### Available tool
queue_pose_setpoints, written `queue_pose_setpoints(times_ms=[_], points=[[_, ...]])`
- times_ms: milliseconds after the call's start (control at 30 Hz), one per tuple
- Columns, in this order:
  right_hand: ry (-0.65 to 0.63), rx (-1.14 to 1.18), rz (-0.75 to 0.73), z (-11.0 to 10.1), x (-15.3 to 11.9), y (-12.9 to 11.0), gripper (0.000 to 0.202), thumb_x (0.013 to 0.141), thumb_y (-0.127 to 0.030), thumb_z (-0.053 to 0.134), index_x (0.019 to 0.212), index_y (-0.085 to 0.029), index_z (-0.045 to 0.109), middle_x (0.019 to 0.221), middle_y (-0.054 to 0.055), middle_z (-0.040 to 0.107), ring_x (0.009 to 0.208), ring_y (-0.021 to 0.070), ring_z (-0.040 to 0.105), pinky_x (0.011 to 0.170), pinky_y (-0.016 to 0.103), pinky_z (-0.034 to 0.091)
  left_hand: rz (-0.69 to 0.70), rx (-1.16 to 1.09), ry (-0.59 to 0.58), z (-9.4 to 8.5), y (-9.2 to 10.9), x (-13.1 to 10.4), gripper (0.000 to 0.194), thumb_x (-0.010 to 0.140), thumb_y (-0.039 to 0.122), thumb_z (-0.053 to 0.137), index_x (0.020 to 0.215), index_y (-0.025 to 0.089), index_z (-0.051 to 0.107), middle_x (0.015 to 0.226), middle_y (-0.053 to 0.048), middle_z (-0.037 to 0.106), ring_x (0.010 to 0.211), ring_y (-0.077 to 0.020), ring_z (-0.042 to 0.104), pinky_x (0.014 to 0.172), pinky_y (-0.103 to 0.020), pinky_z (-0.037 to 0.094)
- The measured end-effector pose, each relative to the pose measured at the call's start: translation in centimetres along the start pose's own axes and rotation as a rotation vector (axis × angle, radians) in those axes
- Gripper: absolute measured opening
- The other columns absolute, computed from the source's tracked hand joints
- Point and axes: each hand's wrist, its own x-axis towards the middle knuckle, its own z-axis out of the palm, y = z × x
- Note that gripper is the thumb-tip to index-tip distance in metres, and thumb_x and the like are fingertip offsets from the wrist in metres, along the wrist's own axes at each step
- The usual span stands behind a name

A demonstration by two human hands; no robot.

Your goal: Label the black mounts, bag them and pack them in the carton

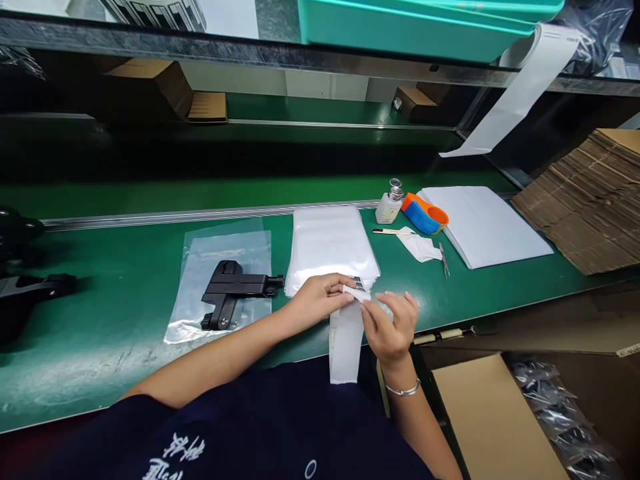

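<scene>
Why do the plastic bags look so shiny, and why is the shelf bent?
Head view: overhead light glares off the clear bag and the bag stack; the wide lens curves the shelf rail; the far left edge is dark, and both hands look sharp.

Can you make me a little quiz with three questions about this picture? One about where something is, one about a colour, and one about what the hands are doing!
1. Where is the black bracket?
A. on a clear plastic bag
B. inside the cardboard box
C. on the shelf above

2. What colour is the table top?
A. red
B. green
C. yellow

3. What are the left hand and right hand doing?
A. resting flat on the table
B. holding scissors
C. pinching the label strip together

Answers: 1 A, the bracket lies on the clear plastic bag left of the hands. 2 B, the surface is green all along. 3 C, fingers of both hands grip the white strip that hangs over the table edge.
</scene>
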Motion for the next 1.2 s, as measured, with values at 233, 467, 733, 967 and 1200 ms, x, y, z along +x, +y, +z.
queue_pose_setpoints(times_ms=[233,467,733,967,1200], points=[[-0.075,0.856,0.771,1.0,0.4,2.1,0.060,0.087,-0.041,0.063,0.140,-0.036,0.037,0.138,0.010,0.051,0.117,0.0274,0.060,0.097,0.050,0.049,0.235,0.271,-0.029,0.4,-0.9,-0.6,0.024,0.090,0.030,0.050,0.105,0.020,0.067,0.107,-0.005,0.073,0.097,-0.0196,0.068,0.090,-0.031,0.050],[-0.046,0.578,0.906,3.9,2.6,6.7,0.080,0.074,-0.032,0.068,0.143,-0.032,0.028,0.122,0.008,0.054,0.077,0.0147,0.063,0.078,0.036,0.055,0.116,0.451,-0.021,-0.4,-0.8,-1.3,0.062,0.089,0.032,0.049,0.147,0.018,0.032,0.130,-0.010,0.065,0.117,-0.0236,0.062,0.101,-0.039,0.049],[-0.136,-0.150,0.691,4.3,4.3,14.6,0.058,0.070,-0.026,0.066,0.125,-0.012,0.052,0.141,0.027,0.041,0.130,0.0410,0.040,0.106,0.067,0.026,-0.098,0.833,0.340,-15.9,-3.9,-6.4,0.053,0.091,0.050,0.038,0.132,0.020,0.056,0.138,-0.010,0.059,0.130,-0.0323,0.051,0.107,-0.051,0.042],[-0.144,0.469,0.693,8.1,3.8,4.0,0.025,0.087,-0.043,0.057,0.083,-0.019,0.063,0.130,0.015,0.059,0.131,0.0321,0.047,0.111,0.058,0.028,-0.097,0.708,0.458,-17.2,-10.3,-10.4,0.055,0.095,0.037,0.027,0.140,0.010,0.044,0.149,-0.017,0.041,0.141,-0.0260,0.037,0.119,-0.048,0.027],[-0.777,0.699,0.645,12.8,2.2,-8.1,0.022,0.083,-0.038,0.060,0.067,-0.023,0.060,0.125,0.008,0.063,0.136,0.0307,0.039,0.113,0.056,0.023,-0.124,0.591,0.546,-10.4,-9.6,-11.0,0.047,0.097,0.026,0.031,0.141,0.012,0.039,0.154,-0.017,0.030,0.149,-0.0272,0.019,0.121,-0.050,0.022]])
